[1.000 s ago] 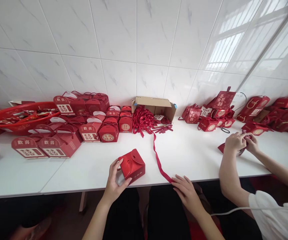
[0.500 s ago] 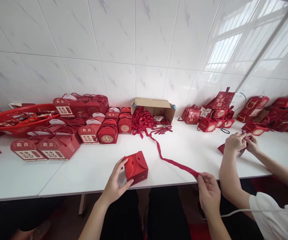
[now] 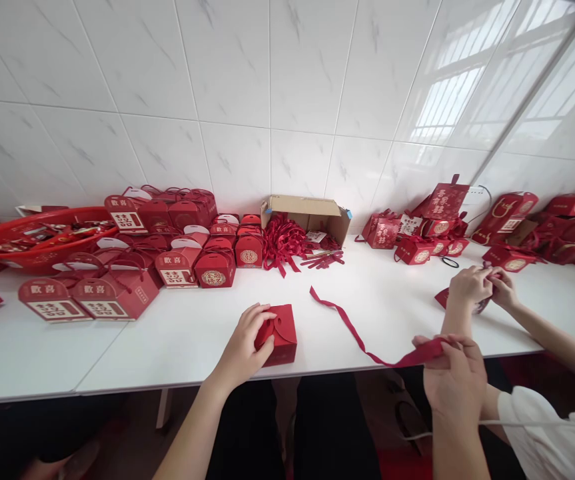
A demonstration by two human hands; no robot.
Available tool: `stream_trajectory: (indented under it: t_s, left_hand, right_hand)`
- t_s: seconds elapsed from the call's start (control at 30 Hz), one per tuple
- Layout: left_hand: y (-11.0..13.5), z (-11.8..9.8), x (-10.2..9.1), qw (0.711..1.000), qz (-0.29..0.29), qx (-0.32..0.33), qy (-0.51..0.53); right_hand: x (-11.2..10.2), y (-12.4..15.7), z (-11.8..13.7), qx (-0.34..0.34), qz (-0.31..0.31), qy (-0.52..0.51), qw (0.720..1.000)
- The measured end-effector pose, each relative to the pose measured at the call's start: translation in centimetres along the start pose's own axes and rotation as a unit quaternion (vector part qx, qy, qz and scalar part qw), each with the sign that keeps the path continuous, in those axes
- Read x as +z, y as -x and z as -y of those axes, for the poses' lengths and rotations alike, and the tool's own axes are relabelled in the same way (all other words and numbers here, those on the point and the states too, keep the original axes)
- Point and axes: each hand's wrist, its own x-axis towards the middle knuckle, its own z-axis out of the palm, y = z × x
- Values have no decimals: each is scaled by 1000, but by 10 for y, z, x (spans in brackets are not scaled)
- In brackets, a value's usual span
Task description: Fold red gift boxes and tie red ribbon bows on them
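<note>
Near the table's front edge, a small red gift box [image 3: 284,337] has rounded flaps folded over its top. My left hand [image 3: 243,345] grips it from the left, thumb at the front and fingers over the lid. My right hand [image 3: 456,381], out to the right past the table edge, pinches one end of a dark red ribbon [image 3: 352,328]. The ribbon sags leftward in a wavy line, and its loose end lies on the table behind the box. The pinching fingertips are partly covered by the ribbon.
Finished-looking red boxes with handles [image 3: 117,293] stand in rows at left, beside an orange-red basin [image 3: 22,250] of small packets. A cardboard box [image 3: 312,205] by the wall holds a ribbon bundle [image 3: 284,240]. A co-worker's hands [image 3: 474,287] handle another item at right.
My right hand has moved right and slightly down, drawing the ribbon clear of the bundle. My left fingers have shifted from the box's side onto its top.
</note>
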Motion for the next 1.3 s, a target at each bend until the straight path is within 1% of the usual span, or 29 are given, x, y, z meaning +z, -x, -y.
stream_trajectory:
  t_s: [0.13, 0.23, 0.4, 0.57, 0.7, 0.8, 0.93, 1.07, 1.17, 1.23, 1.3]
  left_hand:
    - [-4, -2, 1, 1000, -11, 1, -5]
    - [-3, -4, -2, 1000, -6, 7, -1]
    - [-4, -7, -3, 1000, 8, 16, -5]
    - [-9, -3, 8, 1000, -23, -6, 11]
    - [-12, -2, 16, 999, -46, -1, 24]
    - [-12, -4, 17, 998, -47, -2, 31]
    - [-12, -6, 17, 999, -44, 3, 32]
    - [-11, -6, 18, 998, -48, 8, 40]
    - [-12, -6, 19, 997, -50, 3, 52]
    - [-12, -7, 19, 997, -52, 0, 57]
    - [-13, -8, 19, 997, -55, -4, 62]
  right_hand:
    - [7, 6, -14, 100, 73, 32, 992]
    - [14, 10, -24, 149, 128, 68, 978]
    - [34, 17, -33, 165, 219, 107, 956]
    - [69, 29, -37, 184, 339, 96, 918]
    - [98, 38, -43, 207, 408, 85, 885]
    - [116, 41, -52, 215, 434, 99, 869]
    - [130, 44, -62, 216, 450, 142, 855]
    - [138, 46, -64, 216, 432, 177, 857]
    - [143, 47, -63, 203, 423, 210, 858]
    - [145, 48, -64, 188, 432, 225, 853]
    - [147, 49, -65, 158, 445, 240, 848]
